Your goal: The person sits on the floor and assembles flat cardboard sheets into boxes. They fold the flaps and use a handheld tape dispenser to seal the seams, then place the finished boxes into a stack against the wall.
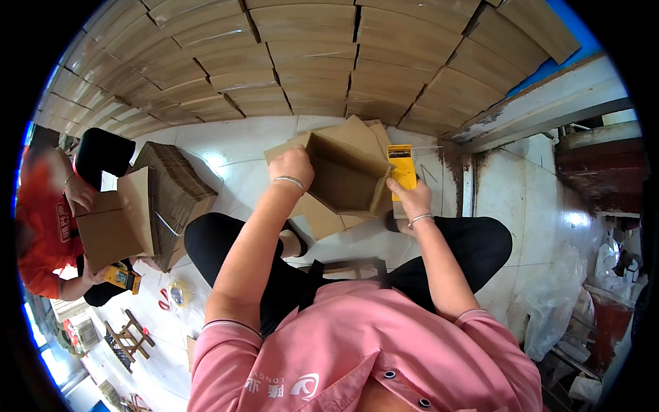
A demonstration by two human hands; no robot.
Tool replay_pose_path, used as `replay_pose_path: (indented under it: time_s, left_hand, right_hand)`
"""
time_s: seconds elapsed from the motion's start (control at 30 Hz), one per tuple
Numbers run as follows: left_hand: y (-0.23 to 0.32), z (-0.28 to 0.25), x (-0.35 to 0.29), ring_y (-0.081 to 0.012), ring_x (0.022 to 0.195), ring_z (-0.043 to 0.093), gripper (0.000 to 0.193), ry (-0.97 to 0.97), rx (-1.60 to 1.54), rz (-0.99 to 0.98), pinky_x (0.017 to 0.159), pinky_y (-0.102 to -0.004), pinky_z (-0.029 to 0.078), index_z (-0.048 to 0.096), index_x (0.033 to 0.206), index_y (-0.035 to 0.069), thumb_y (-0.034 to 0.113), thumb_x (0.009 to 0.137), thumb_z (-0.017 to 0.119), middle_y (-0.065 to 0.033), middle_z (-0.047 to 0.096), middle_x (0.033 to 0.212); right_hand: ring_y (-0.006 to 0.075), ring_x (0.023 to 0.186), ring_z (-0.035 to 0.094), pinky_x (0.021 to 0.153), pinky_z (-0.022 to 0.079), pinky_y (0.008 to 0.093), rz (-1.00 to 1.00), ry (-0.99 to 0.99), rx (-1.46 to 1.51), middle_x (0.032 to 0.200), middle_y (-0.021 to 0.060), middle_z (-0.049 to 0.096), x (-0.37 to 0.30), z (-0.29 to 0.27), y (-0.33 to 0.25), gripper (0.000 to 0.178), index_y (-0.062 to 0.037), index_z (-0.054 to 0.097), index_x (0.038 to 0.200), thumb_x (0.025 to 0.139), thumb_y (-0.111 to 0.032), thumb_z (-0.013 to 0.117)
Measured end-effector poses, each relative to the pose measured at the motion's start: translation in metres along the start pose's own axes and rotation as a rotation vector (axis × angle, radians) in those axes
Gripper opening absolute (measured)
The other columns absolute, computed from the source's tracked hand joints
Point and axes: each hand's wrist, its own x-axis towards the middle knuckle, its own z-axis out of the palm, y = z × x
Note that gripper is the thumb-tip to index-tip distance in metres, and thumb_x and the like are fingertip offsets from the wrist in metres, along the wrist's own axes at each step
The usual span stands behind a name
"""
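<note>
Between my knees, an open cardboard box [345, 180] is held up with its hollow inside facing me. My left hand [291, 169] is closed over the box's left upper edge. At the other side, my right hand [413, 199] is closed on a yellow box-shaped hand tool [403, 177], whose kind I cannot make out. The tool has a dark slot at its far end and sits against the box's right edge, where my thumb also rests. Loose flat cardboard sheets [322, 221] lie under the box on the floor.
Stacked cartons [312, 62] form a wall ahead. At left, a co-worker's hand [96, 275] has a similar yellow tool, beside a pile of folded cardboard [175, 175]. Red-handled scissors [164, 300] and a small wooden stool [129, 338] are on the floor; plastic bags [559, 295] lie right.
</note>
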Motion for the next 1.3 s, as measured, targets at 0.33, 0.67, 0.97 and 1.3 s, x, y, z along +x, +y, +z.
replay_pose_path:
  time_s: [0.33,0.67,0.97,1.3]
  left_hand:
    - [0.003,0.022,-0.054,-0.0354,0.083,0.058,0.027,0.620,-0.353,0.444,0.074,-0.0424,0.046,0.064,0.101,0.001,0.018,0.080,0.062,-0.0149,0.060,0.089]
    - [0.010,0.017,-0.033,-0.0309,0.099,0.056,0.026,0.899,-0.407,0.355,0.084,-0.0409,0.043,0.061,0.100,0.004,0.022,0.082,0.063,-0.0151,0.060,0.109]
    - [0.003,0.051,-0.008,-0.0303,0.089,0.055,0.012,0.877,-0.560,0.345,0.084,-0.0398,0.039,0.061,0.085,0.004,0.012,0.075,0.060,-0.0099,0.061,0.097]
    - [-0.002,0.053,-0.014,-0.0351,0.098,0.054,0.023,0.743,-0.663,0.254,0.084,-0.0417,0.042,0.059,0.099,0.003,0.012,0.079,0.051,-0.0149,0.061,0.105]
  right_hand:
    - [0.0364,0.082,0.064,0.072,0.051,0.0424,0.024,0.186,-0.776,0.086,0.0230,0.065,0.006,0.011,-0.032,0.069,0.0013,0.052,0.095,0.058,-0.050,0.081]
    - [0.0352,0.081,0.065,0.071,0.052,0.0420,-0.010,0.173,-0.781,0.086,0.0211,0.066,0.011,0.018,-0.021,0.066,0.0015,0.054,0.093,0.058,-0.047,0.081]
    - [0.0174,0.066,0.065,0.062,0.050,0.0301,-0.001,-0.075,-0.164,0.077,0.0096,0.068,0.030,-0.020,0.005,0.047,0.0048,0.065,0.088,0.067,-0.035,0.081]
    - [0.0093,0.076,0.057,0.070,0.047,0.0236,-0.303,-0.093,0.134,0.088,0.0041,0.064,-0.031,-0.030,-0.094,0.037,0.0030,0.063,0.098,0.081,-0.027,0.074]
